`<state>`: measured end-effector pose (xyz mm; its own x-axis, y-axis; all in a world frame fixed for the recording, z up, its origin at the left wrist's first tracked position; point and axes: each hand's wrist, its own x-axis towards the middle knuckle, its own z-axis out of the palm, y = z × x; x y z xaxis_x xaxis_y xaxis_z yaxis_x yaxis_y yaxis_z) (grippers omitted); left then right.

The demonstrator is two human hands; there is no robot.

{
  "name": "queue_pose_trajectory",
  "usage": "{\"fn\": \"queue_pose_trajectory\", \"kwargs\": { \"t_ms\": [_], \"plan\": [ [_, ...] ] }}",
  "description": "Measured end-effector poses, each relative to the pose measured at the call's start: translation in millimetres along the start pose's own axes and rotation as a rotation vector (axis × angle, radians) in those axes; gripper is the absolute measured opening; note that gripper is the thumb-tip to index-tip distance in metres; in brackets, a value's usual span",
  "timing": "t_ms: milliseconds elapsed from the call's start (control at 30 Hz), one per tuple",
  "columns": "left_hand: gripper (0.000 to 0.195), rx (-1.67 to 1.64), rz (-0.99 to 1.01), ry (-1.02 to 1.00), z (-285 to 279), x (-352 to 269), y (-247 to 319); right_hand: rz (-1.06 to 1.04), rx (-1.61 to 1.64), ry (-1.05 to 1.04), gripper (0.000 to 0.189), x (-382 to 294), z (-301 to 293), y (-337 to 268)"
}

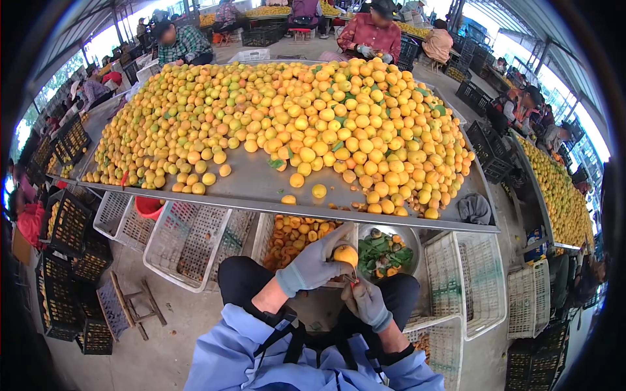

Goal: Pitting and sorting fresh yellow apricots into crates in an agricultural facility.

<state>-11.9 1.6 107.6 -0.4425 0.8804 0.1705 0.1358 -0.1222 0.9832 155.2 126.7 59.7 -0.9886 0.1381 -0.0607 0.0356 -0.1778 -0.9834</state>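
My left hand, in a grey glove, holds a yellow-orange apricot between thumb and fingers. Just below it, my right hand, gloved too, grips a small tool with a red handle; its tip meets the fruit's lower side, and its exact kind cannot be told. Beneath my left hand a plastic crate contains pitted apricot halves. To the right of it, a metal bowl holds green leaves and discarded-looking fruit. A large heap of apricots covers much of the metal table in front of me.
The table's raised metal edge runs just beyond my hands. White plastic crates stand at left and more crates at right. A grey cloth lies at the table's right corner. A wooden stool is at left; co-workers sit across the table.
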Motion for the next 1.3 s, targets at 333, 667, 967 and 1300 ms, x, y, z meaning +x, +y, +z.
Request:
{"fn": "queue_pose_trajectory", "kwargs": {
  "t_ms": [333,667,967,1300],
  "plan": [
    [0.068,0.194,-0.089,-0.019,-10,4,32,0.075,0.027,-0.002,0.049,-13,9,-33],
    [0.043,-0.657,-0.219,0.393,24,-4,-28,0.158,0.21,0.156,0.048,12,37,-29],
    [0.046,-0.902,-0.309,0.315,18,-8,-32,0.083,0.202,0.204,0.049,19,42,-18],
    [0.045,-0.423,-0.222,0.158,-9,-13,-51,0.292,0.247,0.134,0.054,25,38,-33]
  ]
}}
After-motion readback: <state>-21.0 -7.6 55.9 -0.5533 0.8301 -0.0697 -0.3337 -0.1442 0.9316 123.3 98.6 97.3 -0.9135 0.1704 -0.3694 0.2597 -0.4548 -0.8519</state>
